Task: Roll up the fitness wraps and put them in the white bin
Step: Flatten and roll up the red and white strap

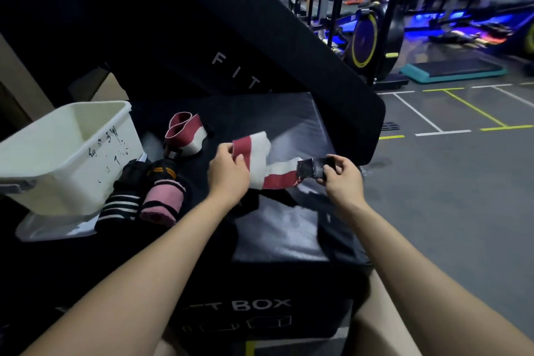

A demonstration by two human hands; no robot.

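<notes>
surface: black box (gym floor) | both hands — left hand, right hand — grip red-white wrap

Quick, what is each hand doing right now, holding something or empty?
Left hand: holding the red and white wrap near one end.
Right hand: pinching the wrap's black end tab.

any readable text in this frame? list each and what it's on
"F I T": white letters on the big black padded mat leaning behind the box; the rest is hidden.
"T BOX": front of the black padded plyo box; earlier letters are too dim, and the icons beneath are unreadable.
Black handwriting on the white plastic bin: illegible.
</notes>
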